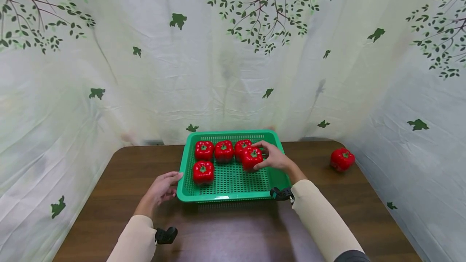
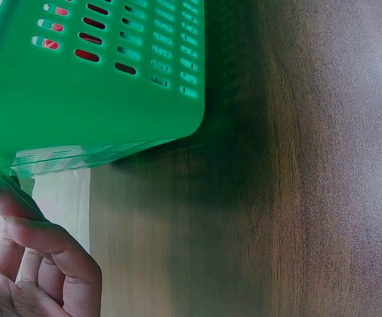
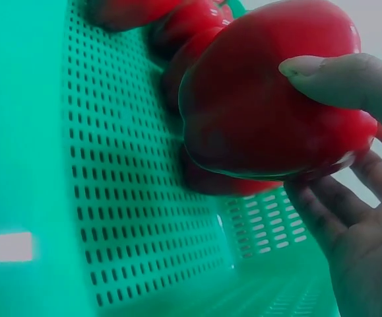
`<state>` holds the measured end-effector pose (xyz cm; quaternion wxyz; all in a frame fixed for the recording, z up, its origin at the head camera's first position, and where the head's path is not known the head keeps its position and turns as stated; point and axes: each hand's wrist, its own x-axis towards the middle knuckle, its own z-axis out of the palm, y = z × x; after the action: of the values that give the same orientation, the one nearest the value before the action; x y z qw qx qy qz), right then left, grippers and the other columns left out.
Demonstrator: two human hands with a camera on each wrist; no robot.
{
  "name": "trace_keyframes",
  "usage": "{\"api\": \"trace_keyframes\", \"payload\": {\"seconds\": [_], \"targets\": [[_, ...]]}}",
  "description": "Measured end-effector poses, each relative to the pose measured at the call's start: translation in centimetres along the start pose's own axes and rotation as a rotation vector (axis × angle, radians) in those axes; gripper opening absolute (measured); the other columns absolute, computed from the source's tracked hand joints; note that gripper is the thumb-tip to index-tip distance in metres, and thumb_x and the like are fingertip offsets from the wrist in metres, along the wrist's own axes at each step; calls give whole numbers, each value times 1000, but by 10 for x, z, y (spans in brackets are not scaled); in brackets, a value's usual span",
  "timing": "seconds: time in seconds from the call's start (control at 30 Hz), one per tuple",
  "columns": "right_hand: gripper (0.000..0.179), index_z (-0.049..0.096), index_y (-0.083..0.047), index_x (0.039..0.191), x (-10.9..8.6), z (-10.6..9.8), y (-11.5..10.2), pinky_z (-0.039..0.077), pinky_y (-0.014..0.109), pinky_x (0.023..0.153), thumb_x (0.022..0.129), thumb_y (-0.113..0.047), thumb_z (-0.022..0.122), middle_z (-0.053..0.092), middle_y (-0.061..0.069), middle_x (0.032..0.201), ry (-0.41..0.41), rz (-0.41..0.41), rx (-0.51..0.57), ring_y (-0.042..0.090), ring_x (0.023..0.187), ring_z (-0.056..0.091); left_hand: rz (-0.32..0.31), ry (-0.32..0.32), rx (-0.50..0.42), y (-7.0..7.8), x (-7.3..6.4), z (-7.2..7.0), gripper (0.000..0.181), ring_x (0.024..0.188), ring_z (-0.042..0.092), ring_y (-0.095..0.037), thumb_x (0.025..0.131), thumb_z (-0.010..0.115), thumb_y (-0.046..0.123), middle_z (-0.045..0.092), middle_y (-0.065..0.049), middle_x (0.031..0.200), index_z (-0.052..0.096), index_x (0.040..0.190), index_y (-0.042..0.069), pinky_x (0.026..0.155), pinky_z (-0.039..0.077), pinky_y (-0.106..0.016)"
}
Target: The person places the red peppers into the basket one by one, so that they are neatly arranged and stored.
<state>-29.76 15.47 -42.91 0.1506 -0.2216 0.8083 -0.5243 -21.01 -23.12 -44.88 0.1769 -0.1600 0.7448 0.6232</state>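
A green plastic basket (image 1: 233, 196) with slotted walls stands on the table, several red bell peppers inside it. My right hand (image 1: 272, 157) holds one red bell pepper (image 1: 251, 158) over the basket, the thumb on one side and fingers on the other. In the right wrist view this bell pepper (image 3: 263, 92) hangs above the perforated basket floor. My left hand (image 1: 165, 187) pinches the basket's left rim, and the left wrist view shows the fingers (image 2: 42, 244) at that rim. Three peppers line the back of the basket; another pepper (image 1: 203, 172) sits at front left.
One more red bell pepper (image 1: 342, 159) lies on the brown wooden table (image 1: 225, 233) near its right edge. A white cloth (image 1: 225, 72) printed with leaves and branches hangs behind the table and along both sides.
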Motion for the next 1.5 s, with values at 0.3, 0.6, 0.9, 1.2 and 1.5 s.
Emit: {"api": "trace_keyframes", "payload": {"seconds": [0.3, 0.6, 0.9, 1.2, 1.5], "targets": [[69, 46, -7, 135, 13, 15, -2, 54, 42, 82, 75, -3, 80, 45, 16, 136, -26, 22, 46, 37, 119, 48, 13, -7, -4, -1, -2, -1, 54, 68, 60, -16, 95, 58, 40, 63, -7, 102, 50, 132, 1, 70, 52, -31], [71, 49, -11, 135, 23, 34, -12, 55, 40, 82, 73, -4, 81, 50, 13, 132, -18, 78, 41, 33, 119, 48, 6, -5, -23, -2, -2, -3, 54, 67, 60, -16, 95, 59, 40, 64, -5, 99, 51, 131, 1, 69, 52, -31], [71, 48, -7, 136, 31, 59, -18, 54, 43, 83, 73, 1, 80, 51, 15, 132, -34, 107, 86, 35, 120, 49, 2, -6, -35, -2, -5, -5, 53, 67, 59, -16, 95, 59, 39, 63, -5, 98, 51, 131, 1, 69, 52, -30], [69, 53, -11, 133, 38, 72, -14, 55, 40, 81, 71, -1, 82, 54, 12, 129, 10, 143, -17, 31, 118, 48, 3, -3, -38, -3, -4, -4, 51, 67, 60, -16, 95, 59, 39, 63, -6, 101, 52, 130, 2, 70, 52, -31], [67, 53, -10, 129, 40, 85, -12, 55, 40, 81, 70, 0, 83, 52, 12, 129, 31, 175, -84, 31, 120, 46, -1, 0, -30, -1, -4, -2, 50, 66, 59, -17, 96, 58, 39, 64, -7, 103, 53, 130, 2, 69, 52, -30]]}}
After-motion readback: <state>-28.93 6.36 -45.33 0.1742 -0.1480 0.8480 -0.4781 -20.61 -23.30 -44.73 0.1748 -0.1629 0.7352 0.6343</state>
